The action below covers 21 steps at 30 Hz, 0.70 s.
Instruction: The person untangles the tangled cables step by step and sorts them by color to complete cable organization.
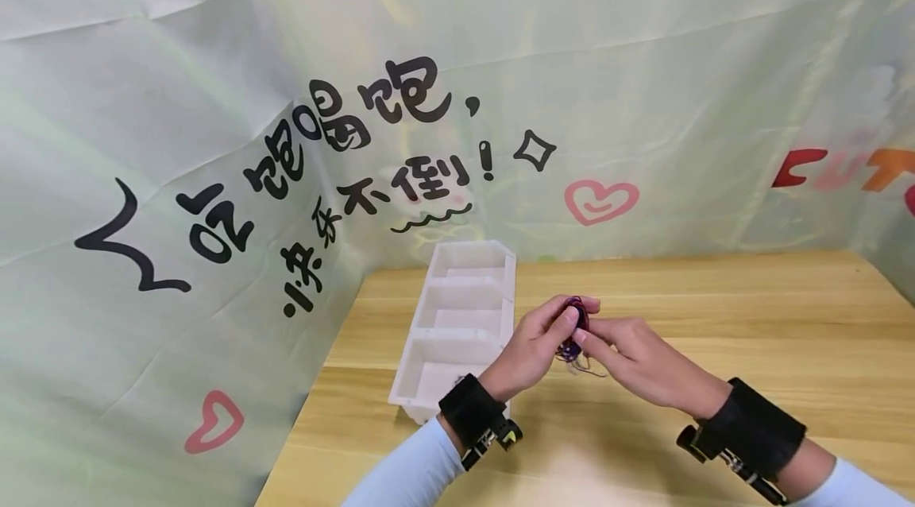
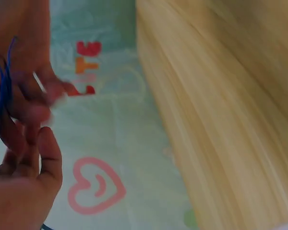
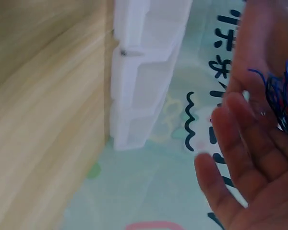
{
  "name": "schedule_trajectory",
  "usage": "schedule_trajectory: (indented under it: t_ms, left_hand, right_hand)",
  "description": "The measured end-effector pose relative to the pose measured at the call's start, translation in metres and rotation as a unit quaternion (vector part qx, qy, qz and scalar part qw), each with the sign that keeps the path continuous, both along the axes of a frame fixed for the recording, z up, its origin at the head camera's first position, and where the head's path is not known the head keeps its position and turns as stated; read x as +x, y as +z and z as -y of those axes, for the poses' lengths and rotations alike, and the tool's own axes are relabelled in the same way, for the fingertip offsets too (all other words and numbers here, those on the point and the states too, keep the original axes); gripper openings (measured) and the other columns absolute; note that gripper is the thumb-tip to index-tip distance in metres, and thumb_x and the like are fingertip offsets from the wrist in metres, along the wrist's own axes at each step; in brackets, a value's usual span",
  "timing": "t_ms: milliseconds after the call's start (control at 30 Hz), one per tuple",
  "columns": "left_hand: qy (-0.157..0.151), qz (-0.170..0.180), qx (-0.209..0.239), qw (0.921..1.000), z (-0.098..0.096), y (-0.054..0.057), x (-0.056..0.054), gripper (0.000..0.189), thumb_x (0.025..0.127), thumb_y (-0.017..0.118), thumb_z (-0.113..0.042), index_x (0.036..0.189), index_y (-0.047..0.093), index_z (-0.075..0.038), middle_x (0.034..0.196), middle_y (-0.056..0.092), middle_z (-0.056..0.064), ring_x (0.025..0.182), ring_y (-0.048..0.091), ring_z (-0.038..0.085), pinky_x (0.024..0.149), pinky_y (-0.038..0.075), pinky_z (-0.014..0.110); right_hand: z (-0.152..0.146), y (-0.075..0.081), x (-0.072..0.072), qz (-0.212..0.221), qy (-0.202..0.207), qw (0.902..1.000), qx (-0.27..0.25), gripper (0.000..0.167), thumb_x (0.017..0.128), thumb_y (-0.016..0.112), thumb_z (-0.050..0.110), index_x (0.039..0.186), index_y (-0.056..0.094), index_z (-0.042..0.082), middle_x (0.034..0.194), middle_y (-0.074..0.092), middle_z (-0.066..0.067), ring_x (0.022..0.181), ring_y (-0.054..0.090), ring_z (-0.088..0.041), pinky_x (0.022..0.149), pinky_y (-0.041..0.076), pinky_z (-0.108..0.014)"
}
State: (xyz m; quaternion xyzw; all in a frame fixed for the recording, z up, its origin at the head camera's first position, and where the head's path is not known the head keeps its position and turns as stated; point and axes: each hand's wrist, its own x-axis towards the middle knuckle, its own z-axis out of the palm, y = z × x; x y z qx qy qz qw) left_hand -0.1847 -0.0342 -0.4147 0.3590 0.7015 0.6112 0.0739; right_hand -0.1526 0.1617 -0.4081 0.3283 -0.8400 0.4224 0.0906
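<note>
A small bundle of thin wires point(image 1: 574, 315), dark with red and blue strands, is held above the table between both hands. My left hand point(image 1: 532, 344) grips it, with the thumb lying across the bundle. From the other side my right hand point(image 1: 636, 356) pinches its lower part between thumb and index finger. Loose ends stick out below. The right wrist view shows blue and red wire ends point(image 3: 284, 100) at its edge, where the other fingers of the right hand point(image 3: 259, 177) are spread. In the left wrist view, blue strands point(image 2: 5, 91) show among blurred fingers.
On the wooden table point(image 1: 750, 332), a white three-compartment tray point(image 1: 465, 284) stands left of the hands. Its near compartment is partly hidden by the left wrist, and a small unclear item point(image 1: 461, 380) shows there. A printed cloth point(image 1: 679, 94) hangs behind and at the sides.
</note>
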Motion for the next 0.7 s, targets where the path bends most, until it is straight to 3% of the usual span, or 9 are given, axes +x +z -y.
schedule_trajectory:
  t_ms: [100,200,367,533,700]
  left_hand:
    - [0.008,0.007,0.033,0.9994,-0.003,0.002,0.004,0.04,0.112,0.037,-0.029,0.129,0.061,-0.002,0.125,0.064,0.013,0.11,0.062,0.01,0.096,0.05,0.032]
    - [0.027,0.008,0.056,0.998,-0.004,0.005,0.006,0.039,0.112,0.037,-0.028,0.127,0.061,-0.001,0.117,0.065,0.016,0.104,0.065,0.015,0.094,0.052,0.032]
    - [0.024,0.022,0.076,0.9966,-0.004,0.008,0.01,0.038,0.111,0.04,-0.027,0.132,0.058,0.0,0.105,0.062,0.023,0.088,0.063,0.019,0.078,0.055,0.029]
    - [0.028,0.01,0.061,0.9977,-0.005,0.009,0.015,0.037,0.112,0.037,-0.027,0.137,0.053,-0.005,0.095,0.057,0.021,0.076,0.055,0.012,0.066,0.051,0.025]
    - [0.034,-0.001,0.033,0.9989,-0.006,0.009,0.016,0.042,0.113,0.027,-0.029,0.14,0.053,-0.009,0.089,0.054,0.013,0.068,0.051,0.012,0.058,0.05,0.027]
  right_hand:
    - [0.003,0.002,0.003,-0.065,-0.05,0.9965,0.015,0.021,0.104,0.057,0.016,0.089,0.068,0.025,0.069,0.046,0.02,0.06,0.043,0.001,0.057,0.04,-0.022]
    - [0.006,0.004,0.004,-0.127,-0.107,0.9861,0.003,0.029,0.098,0.067,0.014,0.075,0.057,0.029,0.064,0.043,0.02,0.056,0.04,0.002,0.052,0.035,-0.019]
    - [0.007,0.01,0.001,-0.201,-0.126,0.9701,-0.052,0.025,0.086,0.076,0.002,0.089,0.062,0.022,0.077,0.058,0.018,0.065,0.053,0.0,0.055,0.04,-0.015]
    - [0.008,0.016,-0.002,-0.227,-0.109,0.9656,-0.065,0.034,0.082,0.079,-0.002,0.112,0.07,0.013,0.09,0.064,0.012,0.076,0.058,-0.003,0.066,0.047,-0.016]
    - [0.007,0.02,-0.003,-0.243,-0.092,0.963,-0.071,0.022,0.084,0.079,0.001,0.104,0.075,0.01,0.089,0.069,0.006,0.073,0.06,-0.004,0.062,0.045,-0.015]
